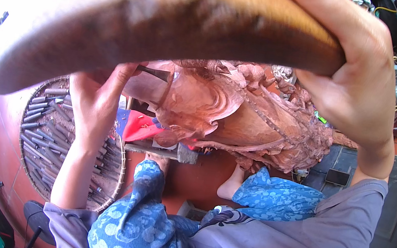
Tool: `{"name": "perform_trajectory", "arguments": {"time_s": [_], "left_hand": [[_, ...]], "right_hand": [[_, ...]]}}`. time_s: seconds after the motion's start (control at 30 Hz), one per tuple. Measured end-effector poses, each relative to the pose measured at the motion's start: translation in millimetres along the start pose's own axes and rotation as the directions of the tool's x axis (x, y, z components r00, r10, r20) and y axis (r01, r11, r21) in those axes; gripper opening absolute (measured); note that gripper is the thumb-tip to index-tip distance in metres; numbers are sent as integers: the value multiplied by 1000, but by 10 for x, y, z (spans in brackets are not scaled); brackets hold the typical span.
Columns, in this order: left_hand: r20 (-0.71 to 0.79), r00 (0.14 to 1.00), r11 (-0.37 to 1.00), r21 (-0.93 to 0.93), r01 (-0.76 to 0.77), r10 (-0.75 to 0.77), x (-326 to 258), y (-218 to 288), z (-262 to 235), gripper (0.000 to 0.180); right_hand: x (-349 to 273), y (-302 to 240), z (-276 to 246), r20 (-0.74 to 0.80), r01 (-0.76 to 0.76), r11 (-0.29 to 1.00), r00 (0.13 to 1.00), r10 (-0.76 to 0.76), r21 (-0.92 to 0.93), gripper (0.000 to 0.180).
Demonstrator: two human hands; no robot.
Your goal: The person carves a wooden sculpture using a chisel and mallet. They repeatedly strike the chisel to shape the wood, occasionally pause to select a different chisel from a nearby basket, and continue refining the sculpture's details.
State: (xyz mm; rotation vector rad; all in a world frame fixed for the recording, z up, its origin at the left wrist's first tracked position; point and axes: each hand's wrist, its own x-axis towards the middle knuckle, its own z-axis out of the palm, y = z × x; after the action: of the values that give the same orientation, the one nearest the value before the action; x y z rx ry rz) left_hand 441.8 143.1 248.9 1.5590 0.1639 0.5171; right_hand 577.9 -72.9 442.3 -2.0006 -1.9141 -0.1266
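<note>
Plainly, the left hand (95, 101) pinches a chisel (157, 73) beyond the upper-right rim of the basket (123, 170), its wide blade pointing right, over the near-left end of the carving (249, 113), whose long axis runs left to right. The right hand (369, 62), farther from that blade, wraps the right end of a raised club (182, 29). Whether blade touches wood, I can't tell.

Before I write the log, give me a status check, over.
Right fingers gripping wooden club. Left fingers holding chisel, contact with carving unclear. Club hides part of the carving.
</note>
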Motion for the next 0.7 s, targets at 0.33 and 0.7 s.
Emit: {"name": "perform_trajectory", "arguments": {"time_s": [0.33, 0.7], "left_hand": [[-48, 997, 993, -108, 55, -61, 10, 80, 102, 37], [-33, 998, 996, -72, -54, 52, 24, 95, 164, 33]], "right_hand": [[298, 31, -243, 128, -46, 994, 990, 58, -95, 67], [244, -14, -254, 102, -16, 992, 994, 28, -123, 62]]}}
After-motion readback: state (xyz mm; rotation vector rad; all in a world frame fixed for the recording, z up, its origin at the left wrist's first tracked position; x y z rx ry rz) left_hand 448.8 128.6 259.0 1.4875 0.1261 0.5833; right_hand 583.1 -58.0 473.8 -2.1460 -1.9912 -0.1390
